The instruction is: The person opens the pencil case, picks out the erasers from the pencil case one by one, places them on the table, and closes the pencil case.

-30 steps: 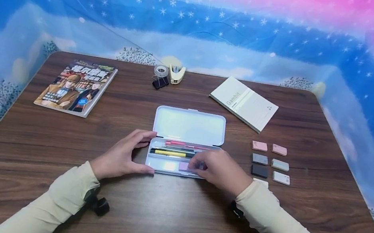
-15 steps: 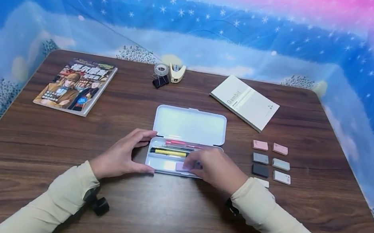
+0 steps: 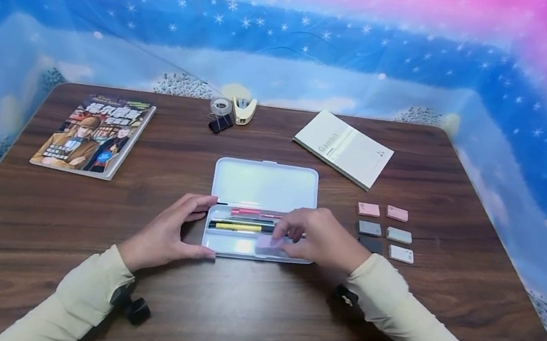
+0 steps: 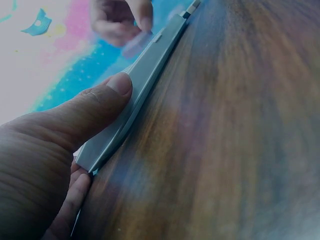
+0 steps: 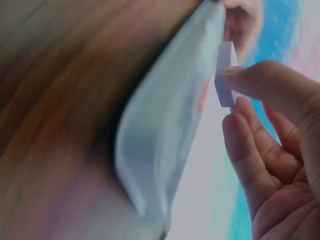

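A white pencil case [image 3: 230,245] lies open on the table, its lid [image 3: 265,184] folded back. Inside, a yellow-and-black pen [image 3: 238,227] and a red pen [image 3: 244,212] lie in the rear section with other pens. My left hand [image 3: 163,233] holds the case's left end, thumb [image 4: 120,85] on the front wall and fingers at the back corner. Between thumb and fingers my right hand [image 3: 321,239] pinches a lavender eraser [image 5: 226,75], just above the front compartment. The right wrist view shows the eraser apart from the case.
Several erasers lie to the right, including a pink one [image 3: 368,209], a grey one [image 3: 369,228] and a white one [image 3: 401,254]. Farther back are a notebook [image 3: 343,148], a stapler [image 3: 243,112], a tape roll [image 3: 221,106] and a binder clip [image 3: 220,122]. A comic book [image 3: 92,137] lies left.
The lavender eraser first slid slightly left in the front compartment; now my right hand has raised it a little. The left hand keeps its hold. The head view has shifted slightly.
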